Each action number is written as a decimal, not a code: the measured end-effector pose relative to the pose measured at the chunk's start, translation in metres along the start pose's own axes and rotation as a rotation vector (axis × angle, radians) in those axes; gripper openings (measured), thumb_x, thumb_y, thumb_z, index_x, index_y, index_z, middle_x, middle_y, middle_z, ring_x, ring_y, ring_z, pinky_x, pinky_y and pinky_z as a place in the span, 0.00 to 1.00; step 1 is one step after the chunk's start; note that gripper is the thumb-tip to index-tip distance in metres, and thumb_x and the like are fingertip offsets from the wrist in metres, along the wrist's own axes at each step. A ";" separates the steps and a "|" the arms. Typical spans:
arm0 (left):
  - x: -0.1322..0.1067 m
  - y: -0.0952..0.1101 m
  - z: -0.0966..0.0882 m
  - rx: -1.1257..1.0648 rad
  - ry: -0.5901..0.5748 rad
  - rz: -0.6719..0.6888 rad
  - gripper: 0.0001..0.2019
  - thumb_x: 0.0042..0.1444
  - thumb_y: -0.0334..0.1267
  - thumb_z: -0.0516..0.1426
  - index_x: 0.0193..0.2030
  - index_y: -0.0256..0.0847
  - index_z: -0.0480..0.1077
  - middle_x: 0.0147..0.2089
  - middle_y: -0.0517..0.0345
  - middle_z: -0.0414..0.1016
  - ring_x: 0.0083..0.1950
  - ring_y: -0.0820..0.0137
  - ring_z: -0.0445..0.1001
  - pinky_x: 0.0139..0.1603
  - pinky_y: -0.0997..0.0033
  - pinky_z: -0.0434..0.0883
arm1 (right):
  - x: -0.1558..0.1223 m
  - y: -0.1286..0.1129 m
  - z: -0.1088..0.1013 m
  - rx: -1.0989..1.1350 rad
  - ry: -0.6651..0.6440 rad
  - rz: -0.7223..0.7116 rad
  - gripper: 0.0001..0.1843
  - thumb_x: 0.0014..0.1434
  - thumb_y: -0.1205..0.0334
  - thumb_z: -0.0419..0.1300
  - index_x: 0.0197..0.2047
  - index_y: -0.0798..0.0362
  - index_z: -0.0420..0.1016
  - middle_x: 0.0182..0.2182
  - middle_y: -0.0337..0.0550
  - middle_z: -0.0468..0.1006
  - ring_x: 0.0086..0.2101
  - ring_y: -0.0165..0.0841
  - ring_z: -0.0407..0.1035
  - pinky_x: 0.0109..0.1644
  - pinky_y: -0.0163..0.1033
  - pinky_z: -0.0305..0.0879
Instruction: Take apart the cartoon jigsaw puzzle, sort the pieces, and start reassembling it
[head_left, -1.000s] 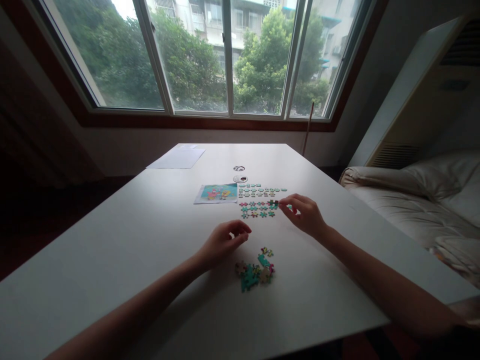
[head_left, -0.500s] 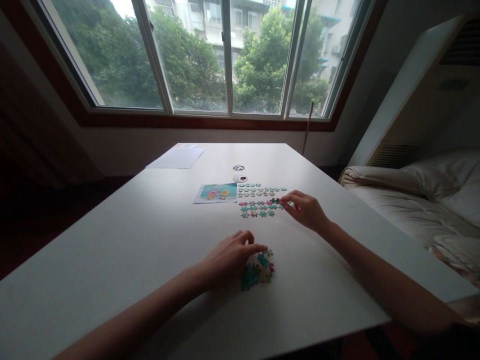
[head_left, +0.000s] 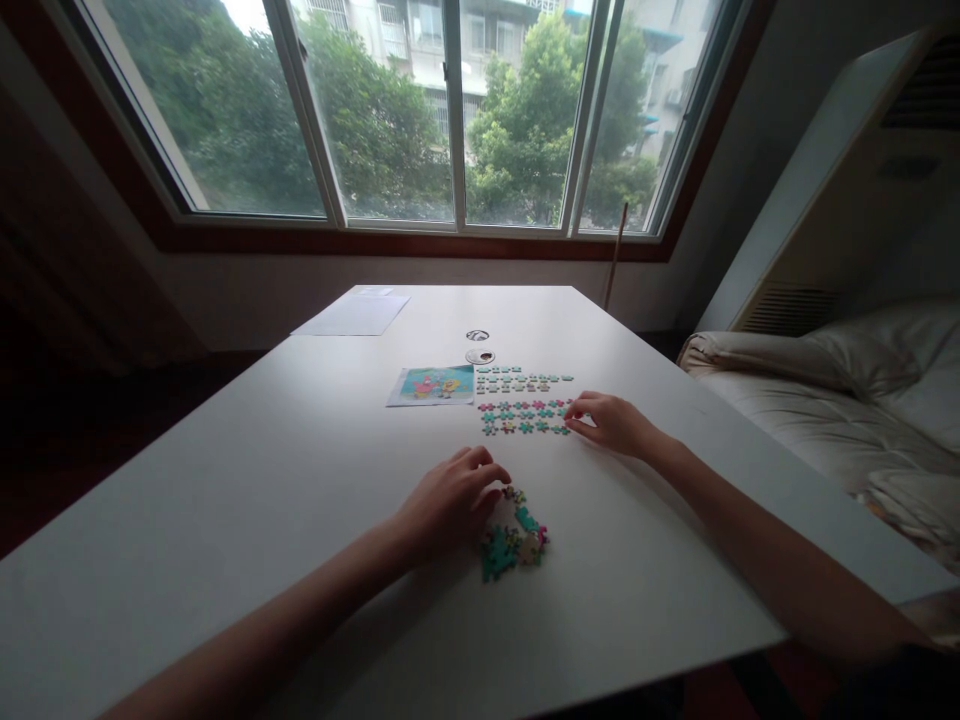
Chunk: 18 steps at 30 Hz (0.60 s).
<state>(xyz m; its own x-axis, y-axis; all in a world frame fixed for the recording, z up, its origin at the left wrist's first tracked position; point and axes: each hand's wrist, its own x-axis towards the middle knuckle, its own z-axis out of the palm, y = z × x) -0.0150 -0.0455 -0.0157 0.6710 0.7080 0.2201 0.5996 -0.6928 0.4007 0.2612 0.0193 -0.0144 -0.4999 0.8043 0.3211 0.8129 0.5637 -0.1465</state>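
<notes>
Several loose jigsaw puzzle pieces [head_left: 499, 553] lie in a small heap on the white table, mostly teal with some pink and yellow. At the heap's far left edge is my left hand [head_left: 454, 500], its fingers bent and apart, fingertips beside a few small yellowish pieces [head_left: 514, 493]. Further away, puzzle pieces [head_left: 525, 408] are laid out in several rows. My right hand [head_left: 611, 425] is at the right end of the nearer rows, thumb and fingers pinched at a puzzle piece [head_left: 561, 430] in the nearest row. A picture card [head_left: 437, 385] with cartoon figures lies left of the rows.
The white table [head_left: 300, 480] reaches toward the window. Two small round items [head_left: 480, 356] lie beyond the rows, and paper sheets [head_left: 352, 315] lie at the far left. A pale sofa [head_left: 810, 400] stands to the right, with a thin stick [head_left: 616, 255] by the wall.
My right hand has moved a little nearer and brought a puzzle piece to the nearest row's right end. My left hand has drawn back leftward, and small yellowish pieces have shifted left with it.
</notes>
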 end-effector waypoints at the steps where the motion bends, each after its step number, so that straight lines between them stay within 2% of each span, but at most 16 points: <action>1: 0.000 0.000 0.000 0.001 -0.002 0.000 0.10 0.55 0.33 0.49 0.42 0.43 0.69 0.41 0.53 0.66 0.41 0.66 0.65 0.40 0.67 0.65 | 0.000 -0.001 0.002 -0.003 0.008 0.008 0.07 0.53 0.62 0.55 0.33 0.49 0.74 0.32 0.39 0.74 0.28 0.28 0.67 0.32 0.32 0.59; 10: 0.002 0.001 0.001 0.032 -0.010 -0.015 0.09 0.55 0.36 0.51 0.39 0.43 0.71 0.39 0.53 0.67 0.40 0.65 0.66 0.39 0.68 0.65 | 0.001 0.000 0.014 0.044 0.022 0.043 0.07 0.53 0.63 0.55 0.34 0.48 0.74 0.35 0.39 0.73 0.30 0.29 0.68 0.35 0.33 0.61; 15: 0.002 0.000 0.002 0.035 -0.007 0.006 0.11 0.56 0.36 0.50 0.45 0.46 0.69 0.40 0.53 0.67 0.40 0.66 0.66 0.40 0.68 0.65 | 0.003 0.001 0.016 0.046 0.049 0.044 0.08 0.54 0.63 0.54 0.34 0.48 0.74 0.35 0.40 0.73 0.31 0.29 0.68 0.35 0.33 0.61; 18: 0.003 0.000 0.003 0.032 -0.030 0.034 0.12 0.58 0.35 0.49 0.44 0.48 0.70 0.40 0.53 0.66 0.39 0.67 0.65 0.38 0.69 0.65 | 0.004 -0.002 0.013 0.020 0.082 0.039 0.08 0.55 0.62 0.54 0.34 0.49 0.74 0.35 0.40 0.74 0.31 0.29 0.69 0.34 0.33 0.61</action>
<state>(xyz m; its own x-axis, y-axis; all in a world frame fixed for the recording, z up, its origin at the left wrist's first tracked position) -0.0115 -0.0433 -0.0178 0.7034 0.6801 0.2065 0.5898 -0.7206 0.3644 0.2535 0.0235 -0.0255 -0.4411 0.8084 0.3898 0.8249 0.5363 -0.1787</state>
